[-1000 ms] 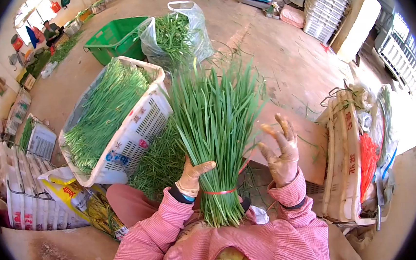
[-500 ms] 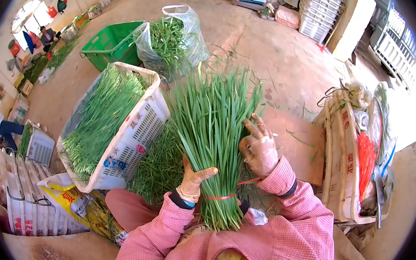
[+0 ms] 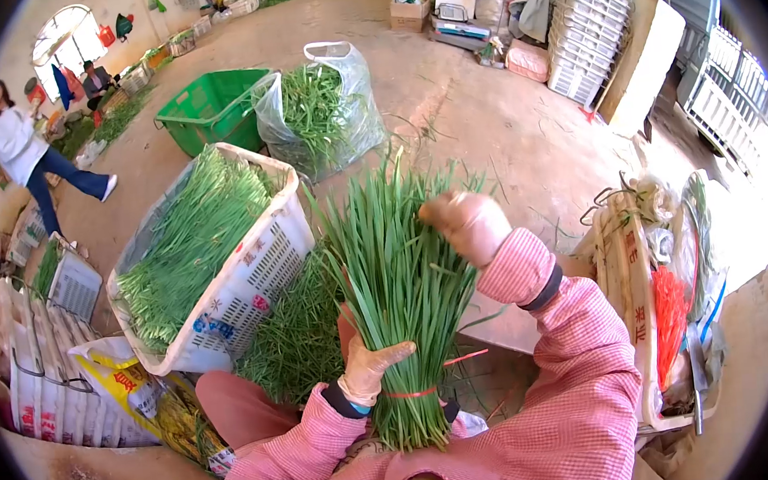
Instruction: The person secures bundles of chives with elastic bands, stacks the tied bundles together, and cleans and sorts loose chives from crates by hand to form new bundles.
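Note:
An upright bundle of long green leafy stalks stands at the centre, a red tie around its lower part. My left hand, in a pale glove, is wrapped round the bundle's left side just above the tie, thumb across the front. Higher up, my right hand, also gloved, is at the upper right of the leaves with its fingers curled; whether leaves are pinched in it is too blurred to tell. Loose stalks lie on the floor to the left of the bundle.
On the left stand a white crate of stalks, a green crate and a plastic bag of greens. A crate with red strings is at the right. One person walks at far left; another sits behind.
My right hand has moved up to the leaf tops and its fingers have closed. My left hand still holds the bundle. The view has tilted up, and the walking person now shows more fully.

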The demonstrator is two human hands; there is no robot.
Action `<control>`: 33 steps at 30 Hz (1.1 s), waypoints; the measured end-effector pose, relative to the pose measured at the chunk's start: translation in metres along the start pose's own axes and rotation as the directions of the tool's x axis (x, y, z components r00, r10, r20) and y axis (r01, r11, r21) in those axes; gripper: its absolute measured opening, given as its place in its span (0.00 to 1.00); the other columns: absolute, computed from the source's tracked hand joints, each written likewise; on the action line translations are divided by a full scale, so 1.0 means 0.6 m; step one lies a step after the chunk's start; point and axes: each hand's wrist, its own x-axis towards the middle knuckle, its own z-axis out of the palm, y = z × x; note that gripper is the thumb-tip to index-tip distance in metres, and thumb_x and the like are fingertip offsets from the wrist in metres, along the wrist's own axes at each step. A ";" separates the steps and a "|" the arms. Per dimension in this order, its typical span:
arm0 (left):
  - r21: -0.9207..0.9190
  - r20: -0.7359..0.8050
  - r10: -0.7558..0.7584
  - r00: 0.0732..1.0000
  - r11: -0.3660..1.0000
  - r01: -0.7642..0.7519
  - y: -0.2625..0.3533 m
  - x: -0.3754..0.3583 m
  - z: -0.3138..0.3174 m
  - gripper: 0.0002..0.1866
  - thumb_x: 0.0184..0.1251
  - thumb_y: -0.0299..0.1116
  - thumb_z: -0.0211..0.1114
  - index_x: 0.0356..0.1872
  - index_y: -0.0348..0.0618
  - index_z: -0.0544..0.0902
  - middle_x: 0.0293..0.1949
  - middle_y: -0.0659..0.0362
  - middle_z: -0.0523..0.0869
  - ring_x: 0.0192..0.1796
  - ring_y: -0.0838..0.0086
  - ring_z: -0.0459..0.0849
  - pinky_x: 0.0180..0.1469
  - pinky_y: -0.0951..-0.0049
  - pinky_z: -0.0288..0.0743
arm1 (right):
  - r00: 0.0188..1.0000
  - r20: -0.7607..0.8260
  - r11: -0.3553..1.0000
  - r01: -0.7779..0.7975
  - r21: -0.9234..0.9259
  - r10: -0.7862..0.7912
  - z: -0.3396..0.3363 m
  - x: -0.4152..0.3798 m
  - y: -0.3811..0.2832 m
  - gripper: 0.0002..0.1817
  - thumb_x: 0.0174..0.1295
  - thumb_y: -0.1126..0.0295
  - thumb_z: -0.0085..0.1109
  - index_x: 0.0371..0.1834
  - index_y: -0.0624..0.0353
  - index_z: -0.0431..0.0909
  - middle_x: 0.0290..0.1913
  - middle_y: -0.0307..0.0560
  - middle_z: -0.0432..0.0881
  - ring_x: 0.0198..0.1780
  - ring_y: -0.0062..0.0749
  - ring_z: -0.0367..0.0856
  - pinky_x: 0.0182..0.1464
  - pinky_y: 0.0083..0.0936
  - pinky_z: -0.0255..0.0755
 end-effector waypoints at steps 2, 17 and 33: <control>-0.014 0.001 -0.024 1.000 1.000 0.024 0.001 -0.004 0.001 0.28 0.42 0.25 0.72 0.49 0.39 0.72 0.43 0.59 0.80 0.43 0.73 0.78 0.49 0.71 0.72 | 0.835 -0.354 0.899 -0.332 0.285 0.421 -0.015 0.017 0.031 0.20 0.56 0.75 0.50 0.53 0.50 0.67 0.33 0.48 0.79 0.31 0.36 0.80 0.31 0.28 0.77; -0.051 -0.028 0.040 0.999 0.998 -0.042 0.008 -0.013 0.001 0.37 0.43 0.21 0.70 0.57 0.45 0.62 0.48 0.59 0.75 0.48 0.70 0.76 0.51 0.69 0.72 | 0.331 -0.112 0.348 -0.854 0.388 0.937 0.097 -0.077 0.274 0.28 0.58 0.66 0.53 0.60 0.65 0.57 0.28 0.54 0.80 0.25 0.33 0.79 0.29 0.29 0.74; -0.004 0.034 0.072 0.997 0.997 -0.072 -0.019 0.004 0.032 0.24 0.51 0.32 0.69 0.50 0.41 0.71 0.44 0.62 0.77 0.44 0.77 0.76 0.47 0.75 0.70 | 0.708 0.038 0.241 -0.289 0.926 0.705 0.073 -0.008 -0.059 0.12 0.55 0.66 0.59 0.39 0.60 0.77 0.16 0.39 0.74 0.18 0.18 0.69 0.22 0.16 0.65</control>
